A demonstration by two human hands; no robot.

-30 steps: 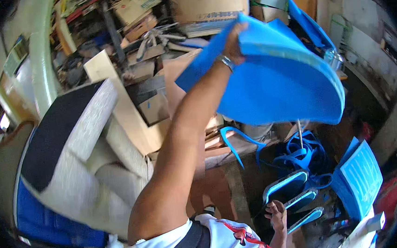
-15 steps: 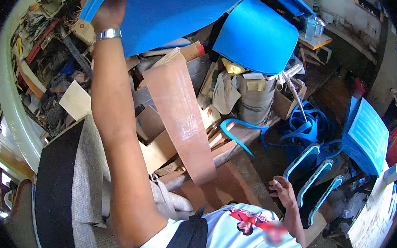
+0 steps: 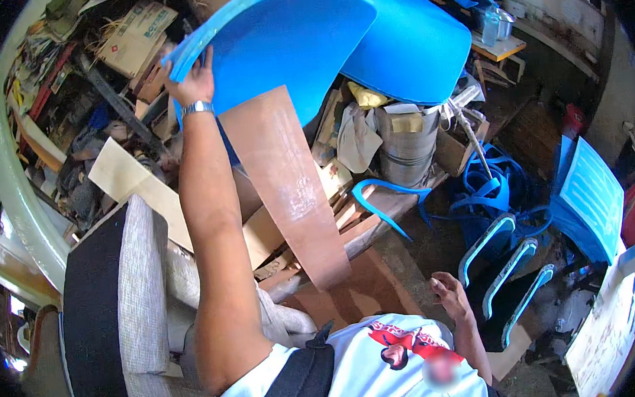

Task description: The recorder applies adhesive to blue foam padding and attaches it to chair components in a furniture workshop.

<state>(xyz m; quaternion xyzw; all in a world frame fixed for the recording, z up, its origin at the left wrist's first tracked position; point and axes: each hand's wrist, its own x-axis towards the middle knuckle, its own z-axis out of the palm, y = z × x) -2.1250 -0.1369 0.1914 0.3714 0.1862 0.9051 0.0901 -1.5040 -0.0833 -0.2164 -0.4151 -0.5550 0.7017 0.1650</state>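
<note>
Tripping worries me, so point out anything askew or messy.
Blue strips form a loose tangle right of centre, looped over one another rather than coiled neatly. A brown board slants across jumbled scraps. The blue sheet in the left hand curves, without obvious tears.

A stained grey wall (image 3: pixel 541 5) rises beyond a small wood-topped table (image 3: pixel 496 51) at upper right; a grey-and-black upholstered seat (image 3: pixel 139 287) stands at left. Dark floor (image 3: pixel 410 262) shows near centre, while bright light (image 3: pixel 19 364) at the far left edge may come from outdoors.
</note>
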